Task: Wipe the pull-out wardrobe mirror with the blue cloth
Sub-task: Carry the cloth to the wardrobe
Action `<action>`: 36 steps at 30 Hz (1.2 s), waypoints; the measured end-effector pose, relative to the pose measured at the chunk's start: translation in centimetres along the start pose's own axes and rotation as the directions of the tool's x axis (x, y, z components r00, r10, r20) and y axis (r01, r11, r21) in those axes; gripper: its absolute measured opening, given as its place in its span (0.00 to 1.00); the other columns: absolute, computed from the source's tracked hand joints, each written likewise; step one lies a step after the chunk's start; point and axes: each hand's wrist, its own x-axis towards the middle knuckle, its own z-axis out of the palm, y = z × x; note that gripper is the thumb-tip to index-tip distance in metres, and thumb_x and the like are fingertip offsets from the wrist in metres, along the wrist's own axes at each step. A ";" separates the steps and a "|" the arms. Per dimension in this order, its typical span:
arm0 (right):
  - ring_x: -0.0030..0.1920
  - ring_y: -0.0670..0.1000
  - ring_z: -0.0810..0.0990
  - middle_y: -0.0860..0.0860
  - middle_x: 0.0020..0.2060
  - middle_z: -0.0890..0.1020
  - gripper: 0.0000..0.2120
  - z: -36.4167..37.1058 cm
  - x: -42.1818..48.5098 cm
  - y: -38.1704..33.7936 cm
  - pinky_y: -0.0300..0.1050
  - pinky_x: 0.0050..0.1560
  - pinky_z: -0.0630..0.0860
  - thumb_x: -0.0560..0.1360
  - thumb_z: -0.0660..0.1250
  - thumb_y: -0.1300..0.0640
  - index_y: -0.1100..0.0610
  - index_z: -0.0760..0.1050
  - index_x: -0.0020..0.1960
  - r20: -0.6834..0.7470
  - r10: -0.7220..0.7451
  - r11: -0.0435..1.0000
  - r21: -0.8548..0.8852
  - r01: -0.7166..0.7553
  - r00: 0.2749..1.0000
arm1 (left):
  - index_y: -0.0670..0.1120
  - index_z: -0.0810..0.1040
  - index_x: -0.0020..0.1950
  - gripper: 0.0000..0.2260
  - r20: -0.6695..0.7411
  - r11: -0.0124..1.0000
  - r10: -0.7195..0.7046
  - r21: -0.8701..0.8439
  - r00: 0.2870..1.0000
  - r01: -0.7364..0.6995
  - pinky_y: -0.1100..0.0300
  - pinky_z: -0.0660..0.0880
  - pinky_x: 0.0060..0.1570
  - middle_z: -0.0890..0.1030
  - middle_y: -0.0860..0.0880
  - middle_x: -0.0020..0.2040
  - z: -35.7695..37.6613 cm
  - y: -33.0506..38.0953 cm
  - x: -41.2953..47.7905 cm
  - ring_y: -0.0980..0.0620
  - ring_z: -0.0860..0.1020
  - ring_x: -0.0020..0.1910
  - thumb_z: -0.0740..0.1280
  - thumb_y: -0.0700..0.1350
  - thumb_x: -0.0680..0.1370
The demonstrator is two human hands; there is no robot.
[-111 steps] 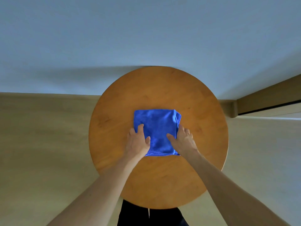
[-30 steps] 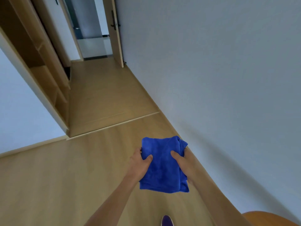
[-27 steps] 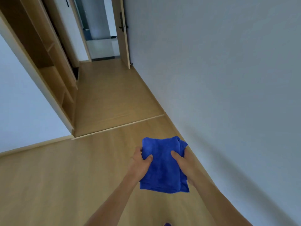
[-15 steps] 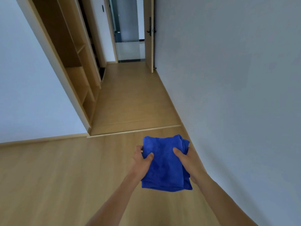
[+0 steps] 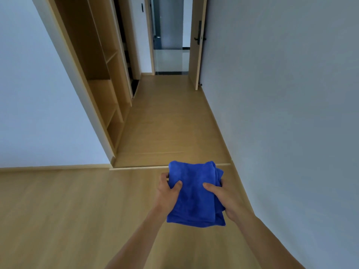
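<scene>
While the round worktop seen moments ago is no longer showing anywhere, the blue cloth [image 5: 195,195] is now travelling in the air between both hands, and the view is swinging round to look straight down a passage with an open wardrobe [image 5: 101,78] along its left side. That is suggesting the pick-up is done and the walk toward the mirror is under way; no mirror is showing yet, so the wiping itself is not yet starting, and I cannot tell where in the wardrobe it is sitting. The left hand [image 5: 168,192] is pinching the cloth's left edge, thumb lying on top and the other fingers tucked out of sight beneath. The right hand [image 5: 223,197] is doing the same on the right edge, thumb reaching inward over the fabric, fingers curling underneath. Both forearms are stretching forward at about waist height, wrists level, with the folded cloth hanging slack below the fingers and its far edge rising just beyond the thumbs. The wooden floor [image 5: 68,210] is lying well beneath the fingers.
</scene>
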 end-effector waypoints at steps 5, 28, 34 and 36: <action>0.58 0.55 0.82 0.52 0.59 0.83 0.21 2.4 6.4 -3.9 0.58 0.64 0.78 0.76 0.73 0.55 0.54 0.73 0.68 -0.007 -0.027 1.000 -0.011 0.027 1.000 | 0.51 0.69 0.65 0.15 -0.002 1.000 0.005 -0.009 1.000 -0.005 0.47 0.81 0.55 0.80 0.52 0.54 -1.8 1.9 7.1 0.51 0.81 0.52 0.68 0.48 0.80; 0.52 0.54 0.85 0.53 0.54 0.85 0.12 1.8 35.5 -18.7 0.54 0.54 0.83 0.78 0.71 0.57 0.56 0.77 0.60 0.154 -0.073 0.995 -0.060 0.083 0.985 | 0.55 0.68 0.64 0.14 -0.173 0.997 -0.059 0.029 0.983 0.065 0.60 0.76 0.40 0.77 0.59 0.51 2.2 12.3 33.2 0.57 0.79 0.48 0.67 0.51 0.81; 0.53 0.53 0.85 0.51 0.54 0.85 0.12 1.3 41.7 -21.9 0.52 0.54 0.82 0.78 0.70 0.56 0.54 0.76 0.61 0.158 -0.072 0.993 -0.076 0.085 0.985 | 0.54 0.67 0.66 0.15 -0.200 0.996 -0.061 0.057 0.978 0.074 0.62 0.73 0.37 0.75 0.60 0.50 3.4 14.8 39.8 0.59 0.77 0.47 0.66 0.52 0.81; 0.53 0.53 0.85 0.51 0.54 0.85 0.11 1.6 44.2 -22.6 0.50 0.51 0.82 0.79 0.70 0.56 0.55 0.76 0.61 0.158 -0.059 0.994 -0.077 0.072 0.986 | 0.54 0.67 0.67 0.16 -0.202 0.995 -0.068 0.063 0.977 0.082 0.61 0.75 0.38 0.76 0.59 0.52 3.5 15.3 42.2 0.58 0.78 0.48 0.67 0.52 0.81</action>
